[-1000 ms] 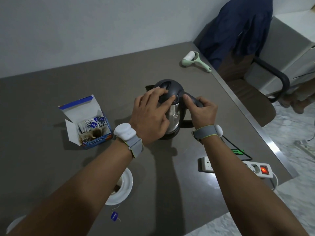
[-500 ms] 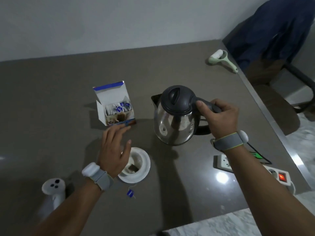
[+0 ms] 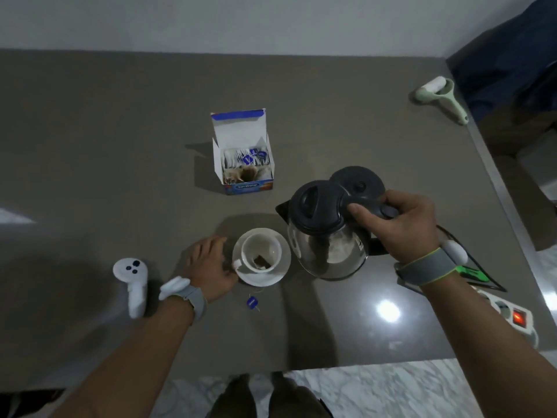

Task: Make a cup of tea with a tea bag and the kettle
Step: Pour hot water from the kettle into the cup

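right hand (image 3: 404, 224) gripping kettle (image 3: 328, 236), maybe lifted

Bare forearms, no sleeves. Left wrist: grey strap w/ white tracker (image 3: 175, 287). Right wrist: grey strap, yellow-green edging, w/ white tracker (image 3: 456, 251). Dark shoes (image 3: 265, 396) below.

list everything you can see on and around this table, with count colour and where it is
kettle: 1, steel with black lid, lifted right of the cup
kettle base: 1, black, behind kettle
cup: 1, white, on saucer, tea bag inside
saucer: 1, white, table centre
tea box: 1, white and blue, open, behind the cup
controller: 1, white, left
lint roller: 1, pale green, far right
power strip: 1, white, right edge
left hand: at cup handle
right hand: gripping kettle handle
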Demonstrator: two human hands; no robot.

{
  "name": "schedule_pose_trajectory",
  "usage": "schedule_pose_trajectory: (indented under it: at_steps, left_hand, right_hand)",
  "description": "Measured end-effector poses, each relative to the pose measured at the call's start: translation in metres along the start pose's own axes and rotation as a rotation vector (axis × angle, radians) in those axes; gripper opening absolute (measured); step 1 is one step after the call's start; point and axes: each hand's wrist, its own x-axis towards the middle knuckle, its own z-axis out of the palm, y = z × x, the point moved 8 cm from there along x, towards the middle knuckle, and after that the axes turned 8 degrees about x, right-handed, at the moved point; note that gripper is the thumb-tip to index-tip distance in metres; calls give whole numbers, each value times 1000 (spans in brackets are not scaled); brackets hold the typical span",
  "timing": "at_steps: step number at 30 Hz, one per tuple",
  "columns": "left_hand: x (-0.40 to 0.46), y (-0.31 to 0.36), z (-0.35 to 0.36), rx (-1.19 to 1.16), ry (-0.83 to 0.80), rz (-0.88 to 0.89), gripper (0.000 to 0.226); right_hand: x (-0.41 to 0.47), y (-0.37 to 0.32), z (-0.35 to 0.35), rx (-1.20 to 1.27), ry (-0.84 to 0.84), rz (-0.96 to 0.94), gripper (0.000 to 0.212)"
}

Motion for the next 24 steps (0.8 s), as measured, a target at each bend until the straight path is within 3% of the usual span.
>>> schedule_pose_trajectory:
  at_steps: [4, 10, 24]
  left_hand:
    - [-4, 5, 2, -51, 82, 90, 48]
    - [-5, 16, 7, -70, 145, 177, 24]
    - [3, 14, 18, -153, 197, 199, 18]
  right_hand:
    - [-9, 1, 13, -64, -73, 30, 67]
    - [-13, -4, 25, -201, -141, 27, 69]
    - [-13, -24, 57, -550, -302, 5, 73]
